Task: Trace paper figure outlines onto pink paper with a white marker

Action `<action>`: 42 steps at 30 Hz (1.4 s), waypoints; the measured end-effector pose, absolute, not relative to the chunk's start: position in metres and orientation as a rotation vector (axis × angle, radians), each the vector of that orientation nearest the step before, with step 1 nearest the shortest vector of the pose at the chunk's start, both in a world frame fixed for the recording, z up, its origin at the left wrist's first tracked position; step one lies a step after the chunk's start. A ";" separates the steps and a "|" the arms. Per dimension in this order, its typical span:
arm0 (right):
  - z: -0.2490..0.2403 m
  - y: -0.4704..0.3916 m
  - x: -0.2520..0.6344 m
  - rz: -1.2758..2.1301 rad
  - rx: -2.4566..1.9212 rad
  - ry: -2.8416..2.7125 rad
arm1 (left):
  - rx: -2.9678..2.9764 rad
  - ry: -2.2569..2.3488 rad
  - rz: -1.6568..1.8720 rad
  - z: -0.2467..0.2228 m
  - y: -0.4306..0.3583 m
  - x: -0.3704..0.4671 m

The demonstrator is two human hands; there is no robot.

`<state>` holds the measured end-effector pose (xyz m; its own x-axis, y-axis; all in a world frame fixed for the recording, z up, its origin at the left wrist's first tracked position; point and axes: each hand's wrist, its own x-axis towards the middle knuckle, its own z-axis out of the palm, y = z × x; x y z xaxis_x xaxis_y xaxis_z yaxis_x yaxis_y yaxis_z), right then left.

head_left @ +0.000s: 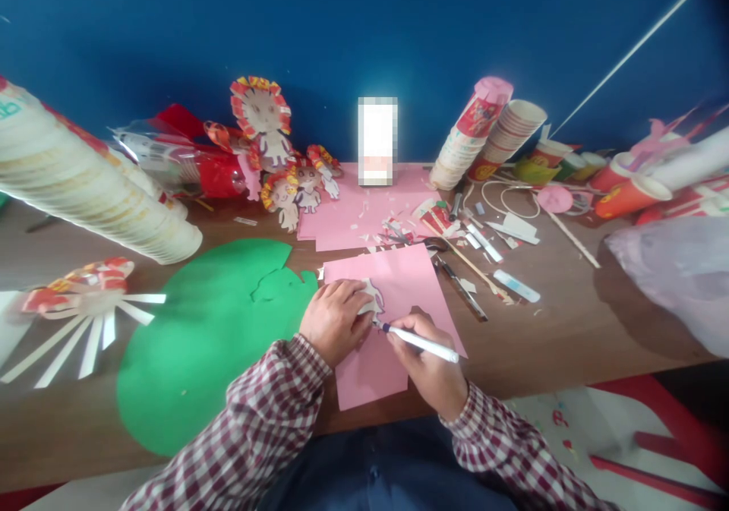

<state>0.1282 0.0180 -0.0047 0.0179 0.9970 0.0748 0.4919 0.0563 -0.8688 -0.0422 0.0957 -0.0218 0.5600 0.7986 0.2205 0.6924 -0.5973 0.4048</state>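
Observation:
A pink sheet of paper (364,378) lies on the table in front of me. On it is a small white paper cutout (373,297) with a dark outline. My left hand (337,321) presses on the cutout's left side, fingers together. My right hand (430,363) is closed around a white marker (424,344), its dark tip at the lower edge of the cutout. Left of the sheet lies a large green paper piece (194,344) with a torn or cut edge at its upper right.
Stacked paper cups (108,177) lean in from the left; more cup stacks (470,135) stand at the back right. Paper figures (273,146) stand at the back. Scissors, pens (464,289) and scraps lie right of the sheet. A plastic bag (666,283) sits far right.

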 end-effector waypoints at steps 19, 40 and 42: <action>-0.006 0.017 0.129 0.817 -1.537 -1.613 | 2.524 1.229 0.579 -0.022 0.096 -0.042; -0.006 0.017 0.129 0.806 -1.547 -1.605 | 2.518 1.232 0.571 -0.022 0.095 -0.042; -0.006 0.017 0.129 0.803 -1.549 -1.604 | 2.522 1.230 0.573 -0.023 0.095 -0.042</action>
<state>0.1293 0.0170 -0.0060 0.0169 0.9956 0.0919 0.5231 0.0695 -0.8494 -0.0418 0.0953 -0.0225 0.5593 0.7970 0.2278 0.6873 -0.5995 0.4102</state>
